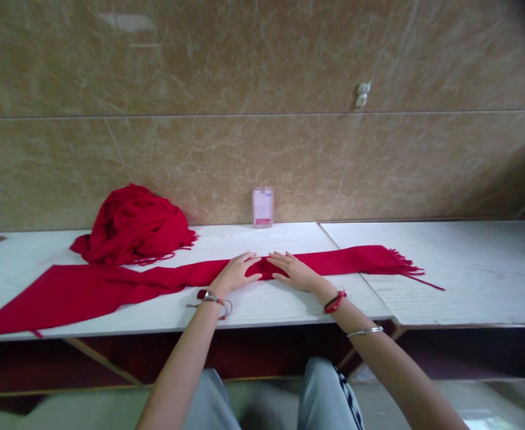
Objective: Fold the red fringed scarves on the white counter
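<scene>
A red scarf (pixel 208 273) lies along the white counter (pixel 266 307), its long axis running left to right before me. My left hand (pixel 238 275) and right hand (pixel 297 273) rest on its narrow middle stretch, slightly apart, equally near, fingers extended. The fringed end (pixel 396 263) points right; the broader end (pixel 60 298) spreads left.

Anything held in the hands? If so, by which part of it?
Nothing looks gripped. The left hand and right hand rest open on the laid-out red scarf, around the middle of its length.
</scene>
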`<state>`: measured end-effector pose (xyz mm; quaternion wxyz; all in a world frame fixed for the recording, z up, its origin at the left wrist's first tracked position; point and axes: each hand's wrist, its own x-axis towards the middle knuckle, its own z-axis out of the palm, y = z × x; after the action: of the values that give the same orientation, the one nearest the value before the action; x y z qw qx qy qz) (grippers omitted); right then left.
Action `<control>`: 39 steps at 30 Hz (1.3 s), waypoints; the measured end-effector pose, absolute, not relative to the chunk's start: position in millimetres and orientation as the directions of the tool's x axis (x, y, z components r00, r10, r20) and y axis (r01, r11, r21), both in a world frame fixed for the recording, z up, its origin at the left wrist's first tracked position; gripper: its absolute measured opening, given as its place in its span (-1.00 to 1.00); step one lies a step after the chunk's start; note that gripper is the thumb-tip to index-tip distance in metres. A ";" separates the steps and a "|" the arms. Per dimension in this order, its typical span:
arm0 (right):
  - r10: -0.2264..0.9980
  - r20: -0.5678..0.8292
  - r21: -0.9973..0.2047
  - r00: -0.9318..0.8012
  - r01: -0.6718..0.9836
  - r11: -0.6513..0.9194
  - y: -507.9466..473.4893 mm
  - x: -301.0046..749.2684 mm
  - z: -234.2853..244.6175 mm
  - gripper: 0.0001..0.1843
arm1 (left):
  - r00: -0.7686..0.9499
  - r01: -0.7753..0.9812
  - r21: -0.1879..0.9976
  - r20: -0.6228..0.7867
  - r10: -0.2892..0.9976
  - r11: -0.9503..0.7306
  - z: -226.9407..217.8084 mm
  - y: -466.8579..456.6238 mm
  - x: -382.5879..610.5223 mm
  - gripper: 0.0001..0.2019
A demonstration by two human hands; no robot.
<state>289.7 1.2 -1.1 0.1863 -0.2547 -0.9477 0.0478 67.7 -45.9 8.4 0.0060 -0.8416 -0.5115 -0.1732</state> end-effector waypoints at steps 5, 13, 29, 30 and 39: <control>0.413 0.402 -0.191 -0.817 0.366 0.911 -0.1 290.4 -1.9 -0.59 | 0.470 0.818 0.218 0.280 0.837 -0.532 18.5 -53.9 66.1 -0.74; 0.419 0.394 -0.190 -0.818 0.374 0.908 4.2 291.2 -8.5 -0.40 | 0.484 0.823 0.190 0.262 0.835 -0.536 13.0 -50.7 67.3 -0.48; 0.409 0.269 -0.222 -0.872 0.357 0.907 10.3 298.3 -15.8 -0.44 | 0.505 0.853 0.099 0.086 0.859 -0.512 -4.8 -41.4 57.1 -0.33; 0.414 0.262 -0.236 -0.872 0.358 0.904 9.7 298.7 -14.7 -0.45 | 0.502 0.856 0.101 0.070 0.862 -0.506 -3.7 -41.5 57.2 -0.35; 0.523 0.327 -0.239 -0.787 0.466 0.852 6.3 295.6 -8.7 -0.55 | 0.361 0.905 0.154 0.213 0.908 -0.396 1.0 -47.5 72.6 -0.58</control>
<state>295.6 6.3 -8.7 0.1938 -0.2624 -0.9425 0.0726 72.6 -47.5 1.0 -0.0049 -0.8248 -0.5496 -0.1327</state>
